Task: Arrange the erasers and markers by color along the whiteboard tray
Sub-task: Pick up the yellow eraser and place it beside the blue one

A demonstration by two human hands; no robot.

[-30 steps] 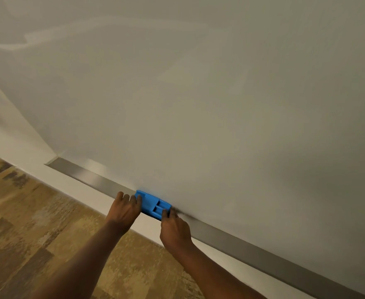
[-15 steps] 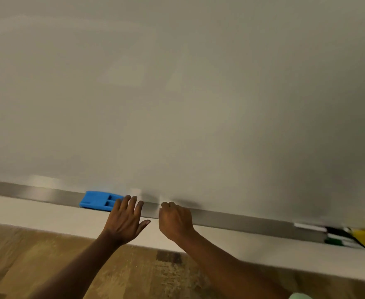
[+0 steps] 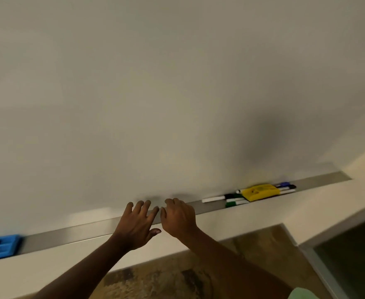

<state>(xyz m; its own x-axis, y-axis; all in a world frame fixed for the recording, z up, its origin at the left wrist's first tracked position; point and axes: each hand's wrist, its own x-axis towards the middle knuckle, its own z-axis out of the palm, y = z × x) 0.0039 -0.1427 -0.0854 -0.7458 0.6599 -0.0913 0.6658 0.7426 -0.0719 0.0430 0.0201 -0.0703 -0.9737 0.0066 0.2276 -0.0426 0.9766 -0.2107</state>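
Note:
A blue eraser (image 3: 0, 247) lies at the far left of the metal whiteboard tray (image 3: 73, 234). A yellow eraser (image 3: 260, 192) rests on the tray to the right, on top of several markers. A black-capped marker (image 3: 217, 198) and green-capped markers (image 3: 234, 203) stick out on its left; blue and black markers (image 3: 286, 186) lie on its right. My left hand (image 3: 137, 225) hovers over the tray's middle, fingers spread, holding nothing. My right hand (image 3: 179, 216) is beside it, fingers loosely curled, also holding nothing.
The whiteboard (image 3: 177, 93) fills the upper view. A white wall strip (image 3: 263, 214) runs below the tray, with patterned brown carpet (image 3: 166, 279) beneath. A dark glass panel with a metal frame (image 3: 349, 255) stands at the lower right.
Both hands let go of the blue eraser and moved right along the tray. The view swung right, so the yellow eraser and markers came into sight.

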